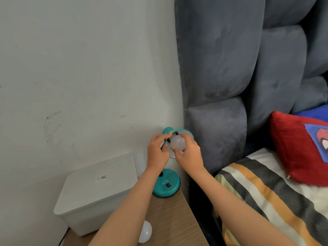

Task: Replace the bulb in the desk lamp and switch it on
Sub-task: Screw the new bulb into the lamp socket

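A teal desk lamp stands at the back of the wooden bedside table, its round base (pixel 166 183) carrying a black rocker switch (pixel 168 185). Its shade (pixel 184 133) is tipped toward me. A white bulb (pixel 178 143) sits at the mouth of the shade, unlit. My right hand (pixel 189 157) grips this bulb from the right and below. My left hand (pixel 158 151) holds the lamp head at the shade's left rim. A second white bulb (pixel 145 231) lies on the table beside my left forearm.
A white lidded plastic box (pixel 99 189) fills the table's left side, against the white wall. A grey padded headboard (pixel 221 77) rises right of the lamp. The bed with a striped cover (pixel 262 192) and a red pillow (pixel 294 150) lies to the right.
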Demonstrator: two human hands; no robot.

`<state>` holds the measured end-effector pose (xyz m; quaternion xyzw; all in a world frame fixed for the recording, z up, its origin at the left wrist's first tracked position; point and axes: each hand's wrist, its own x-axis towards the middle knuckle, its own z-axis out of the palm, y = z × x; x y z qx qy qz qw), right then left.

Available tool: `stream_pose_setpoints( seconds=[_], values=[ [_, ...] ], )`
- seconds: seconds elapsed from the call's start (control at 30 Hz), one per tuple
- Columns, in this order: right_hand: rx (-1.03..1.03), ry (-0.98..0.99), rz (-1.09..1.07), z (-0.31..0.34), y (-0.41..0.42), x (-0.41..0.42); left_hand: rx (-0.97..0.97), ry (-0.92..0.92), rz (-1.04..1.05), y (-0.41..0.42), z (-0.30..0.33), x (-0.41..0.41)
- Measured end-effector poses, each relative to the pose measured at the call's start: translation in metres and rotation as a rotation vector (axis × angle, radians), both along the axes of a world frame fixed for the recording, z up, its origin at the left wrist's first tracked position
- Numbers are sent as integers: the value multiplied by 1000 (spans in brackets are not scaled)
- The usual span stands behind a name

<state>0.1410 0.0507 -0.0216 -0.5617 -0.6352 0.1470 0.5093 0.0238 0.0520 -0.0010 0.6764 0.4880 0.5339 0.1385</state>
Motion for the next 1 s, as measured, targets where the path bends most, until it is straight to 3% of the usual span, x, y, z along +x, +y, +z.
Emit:
stream_pose_setpoints(
  seconds=[0.17, 0.7, 1.0],
  values=[
    [21, -33, 7, 4, -2, -5, -32, -24, 17, 0, 3, -3],
    [-56, 138, -19, 13, 0, -5, -62, -19, 6, 0, 6, -4],
    [-128, 67, 1, 19, -19, -6, -164, 52, -39, -22, 12, -5]
  ],
)
